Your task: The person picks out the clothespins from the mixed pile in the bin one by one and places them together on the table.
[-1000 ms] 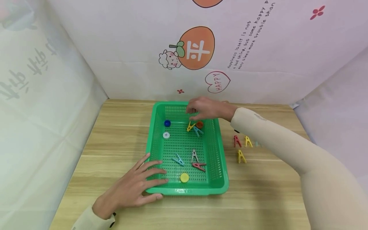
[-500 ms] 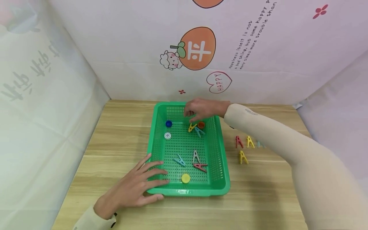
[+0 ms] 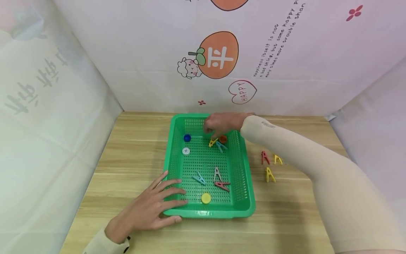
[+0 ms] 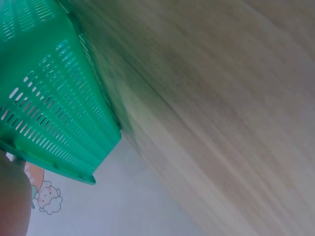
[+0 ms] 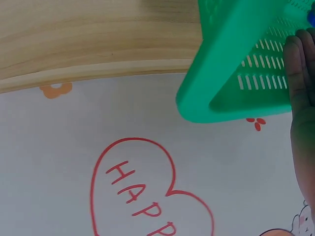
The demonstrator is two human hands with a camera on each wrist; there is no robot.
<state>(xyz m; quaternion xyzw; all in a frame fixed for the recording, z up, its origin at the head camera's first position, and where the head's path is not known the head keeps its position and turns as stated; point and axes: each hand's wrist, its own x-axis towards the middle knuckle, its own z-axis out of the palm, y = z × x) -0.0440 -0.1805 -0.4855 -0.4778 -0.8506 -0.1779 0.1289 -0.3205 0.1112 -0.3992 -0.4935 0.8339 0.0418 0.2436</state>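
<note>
My left hand (image 3: 149, 206) lies with spread fingers across the near left corner of a green plastic basket (image 3: 210, 213). My right hand (image 3: 222, 123) reaches over the far right rim, its fingers loosely bent, thumb right at a yellow clothespin (image 3: 212, 143). Beside that pin lie a blue clothespin (image 3: 221, 146) and an orange bottle cap (image 3: 223, 139). Nearer in the basket are a light blue clothespin (image 3: 200, 179), a white clothespin (image 3: 217, 173) and a red clothespin (image 3: 222, 186). The right wrist view shows the right hand's fingers (image 5: 295, 69) inside the far wall.
Also in the basket are a blue cap (image 3: 187, 138), a white cap (image 3: 186, 151) and a yellow cap (image 3: 205, 198). On the wooden table (image 3: 133, 148), right of it, lie a red clothespin (image 3: 265, 157) and two yellow clothespins (image 3: 269, 174). A printed cloth wall (image 3: 152, 88) stands behind.
My right hand has lowered slightly into the basket, its thumb coming down to the yellow clothespin. My left hand has stayed on the basket. The view has shifted slightly.
</note>
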